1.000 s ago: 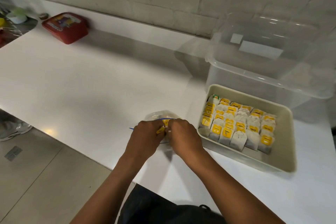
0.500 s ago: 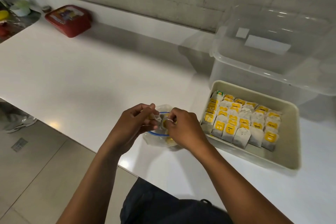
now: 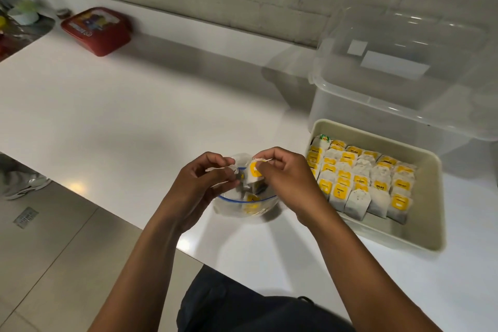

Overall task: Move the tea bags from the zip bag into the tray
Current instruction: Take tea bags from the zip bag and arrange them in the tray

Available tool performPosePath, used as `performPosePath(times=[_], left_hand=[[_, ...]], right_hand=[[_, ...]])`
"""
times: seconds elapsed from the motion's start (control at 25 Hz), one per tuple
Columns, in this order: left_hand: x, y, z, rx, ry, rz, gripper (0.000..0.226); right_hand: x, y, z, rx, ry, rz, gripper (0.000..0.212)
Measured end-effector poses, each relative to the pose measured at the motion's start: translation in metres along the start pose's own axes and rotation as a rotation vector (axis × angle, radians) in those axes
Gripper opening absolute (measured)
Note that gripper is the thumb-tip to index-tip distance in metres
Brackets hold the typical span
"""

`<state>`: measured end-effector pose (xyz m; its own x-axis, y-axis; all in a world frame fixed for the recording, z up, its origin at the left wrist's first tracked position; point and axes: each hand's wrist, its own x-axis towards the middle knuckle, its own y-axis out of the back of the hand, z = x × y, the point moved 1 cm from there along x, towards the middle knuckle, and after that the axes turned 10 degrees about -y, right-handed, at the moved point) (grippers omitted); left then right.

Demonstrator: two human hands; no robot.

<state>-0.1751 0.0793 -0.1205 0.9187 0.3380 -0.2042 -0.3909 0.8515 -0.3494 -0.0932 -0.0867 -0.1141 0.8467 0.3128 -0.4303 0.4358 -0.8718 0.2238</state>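
A clear zip bag (image 3: 249, 206) with a blue zip line sits near the counter's front edge, its mouth pulled open between my hands. My left hand (image 3: 200, 183) pinches the bag's left lip. My right hand (image 3: 287, 176) pinches a white tea bag (image 3: 253, 174) with a yellow tag, raised at the bag's mouth. More yellow-tagged tea bags lie inside the zip bag. To the right, a cream tray (image 3: 428, 221) holds several rows of tea bags (image 3: 361, 179) packed on its left side.
A large clear plastic bin (image 3: 398, 81) stands behind the tray against the brick wall. A red lidded box (image 3: 97, 29) sits at the far left of the white counter (image 3: 134, 105). Tiled floor and a shoe (image 3: 23, 183) show on the left.
The zip bag went from pinched shut to pulled open. My right hand has drawn one tea bag up to the mouth.
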Motion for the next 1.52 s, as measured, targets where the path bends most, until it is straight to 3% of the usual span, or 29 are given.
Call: performPosePath(times=[0.08, 0.24, 0.36, 0.68, 0.88, 1.16, 1.24, 1.4, 1.52], left_hand=[[0.0, -0.004, -0.003, -0.026, 0.008, 0.02, 0.006], [0.001, -0.008, -0.003, 0.061, -0.062, 0.017, 0.01], [0.002, -0.006, 0.001, 0.158, -0.099, -0.029, 0.03], [0.0, 0.005, -0.004, 0.399, -0.195, 0.14, 0.001], [-0.003, 0.011, -0.004, 0.539, -0.265, 0.169, 0.006], [-0.007, 0.012, -0.006, 0.543, -0.251, 0.171, 0.009], [-0.008, 0.016, -0.004, 0.62, -0.231, 0.102, 0.006], [-0.008, 0.034, 0.012, 0.863, -0.175, -0.251, 0.002], [-0.01, 0.028, 0.018, 0.915, -0.235, -0.317, 0.009]], right_hand=[[0.0, 0.002, -0.002, 0.134, -0.054, -0.035, 0.013], [0.002, 0.003, -0.002, 0.176, -0.07, -0.084, 0.015], [0.005, 0.0, -0.001, 0.076, -0.024, -0.069, 0.013], [0.005, -0.002, -0.003, -0.132, 0.071, -0.094, 0.008], [0.002, -0.009, -0.017, -0.361, 0.273, -0.011, 0.008], [0.001, -0.018, -0.012, -0.573, 0.409, 0.036, 0.012], [0.002, -0.018, -0.008, -0.68, 0.4, 0.02, 0.015], [0.003, -0.012, -0.008, -0.697, 0.377, 0.047, 0.026], [-0.002, -0.012, -0.011, -0.736, 0.409, 0.042, 0.026]])
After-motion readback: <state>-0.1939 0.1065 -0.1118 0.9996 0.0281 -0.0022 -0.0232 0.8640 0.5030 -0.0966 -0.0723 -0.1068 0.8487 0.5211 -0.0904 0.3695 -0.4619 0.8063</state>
